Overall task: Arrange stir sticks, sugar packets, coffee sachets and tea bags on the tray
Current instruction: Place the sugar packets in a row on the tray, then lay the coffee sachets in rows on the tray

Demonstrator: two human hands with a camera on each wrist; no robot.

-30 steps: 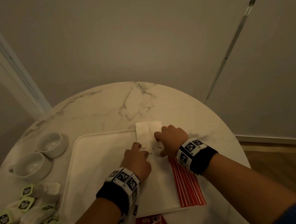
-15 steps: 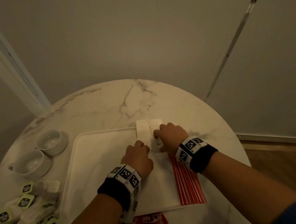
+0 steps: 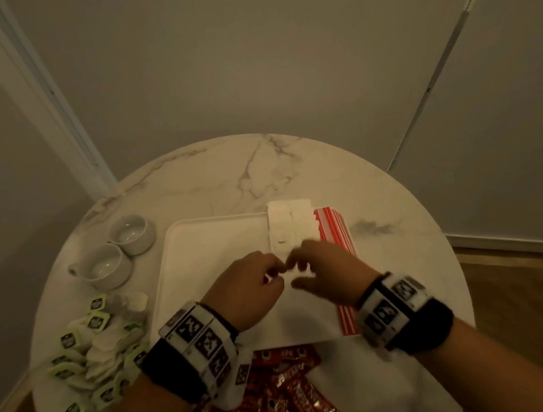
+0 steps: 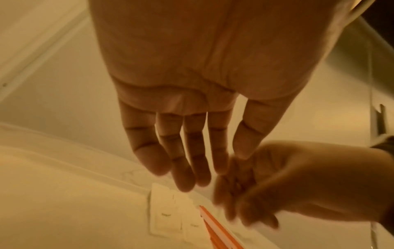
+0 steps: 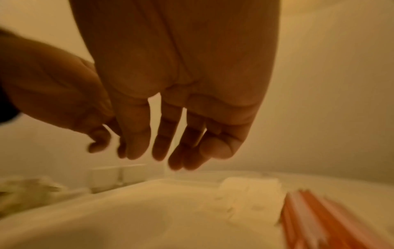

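A round white marble table [image 3: 211,182] carried the white rectangular tray [image 3: 213,248]. White paper sugar packets [image 3: 288,226] and red-striped stir sticks [image 3: 334,232] lay lengthwise at its right end, pointing away. Left hand [image 3: 250,288] and right hand [image 3: 329,272] hovered slack, empty. Next, probably, the red coffee sachets [image 3: 288,397].

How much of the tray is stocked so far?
About half. Sugar packets and stir sticks lie on the tray. Left hand and right hand hover over it, holding nothing. Tea bags and coffee sachets wait on the table.
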